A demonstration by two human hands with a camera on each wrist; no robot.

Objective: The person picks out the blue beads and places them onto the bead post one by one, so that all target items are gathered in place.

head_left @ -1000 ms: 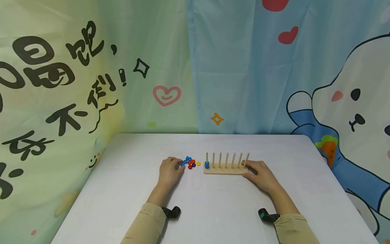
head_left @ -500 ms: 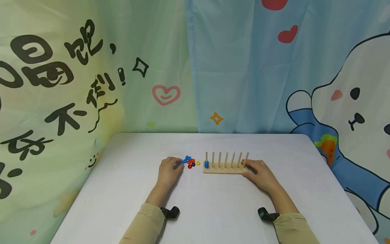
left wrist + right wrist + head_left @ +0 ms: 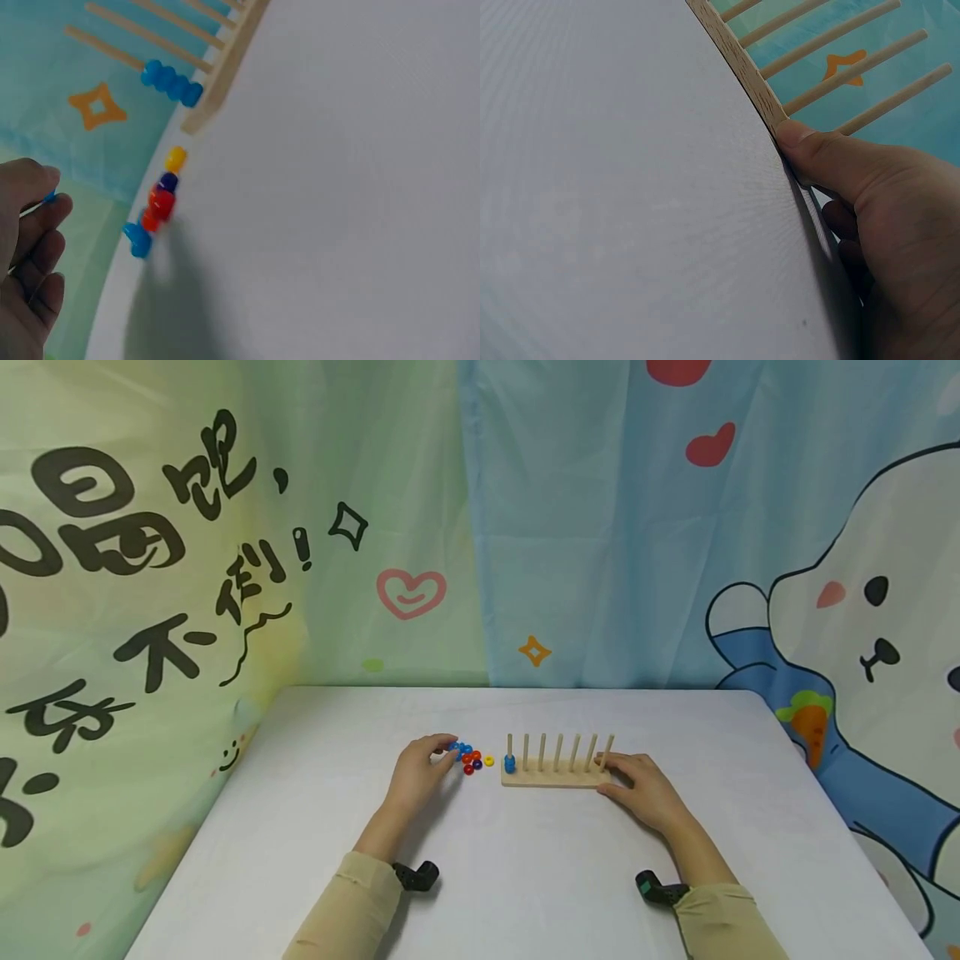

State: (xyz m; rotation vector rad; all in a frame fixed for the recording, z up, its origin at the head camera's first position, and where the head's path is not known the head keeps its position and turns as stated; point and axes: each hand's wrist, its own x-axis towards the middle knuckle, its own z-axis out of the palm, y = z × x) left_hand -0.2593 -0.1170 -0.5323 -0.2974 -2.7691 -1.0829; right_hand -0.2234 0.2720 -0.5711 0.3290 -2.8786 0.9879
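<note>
Thumb and fingertip of the left hand (image 3: 36, 259) pinch a blue bead (image 3: 50, 196) in the left wrist view, nearly covering it. Beyond them lie the loose beads (image 3: 161, 203), then the peg stand (image 3: 223, 73), blue beads stacked (image 3: 172, 84) on the peg nearest that pinch. With so small a hold, the bead could slip and roll off.

In the right wrist view, the right hand (image 3: 900, 217) grips the stand's end, thumb on its front edge; uneven pressure there could skew the board.

In the head view, the loose beads sit just beside the left fingertips, so a low sweep might scatter them. Beyond that hand, the backdrop carries dark Chinese lettering (image 3: 155, 664) with an exclamation mark; 不 is legible, much else too stylised. I can read no brand.
</note>
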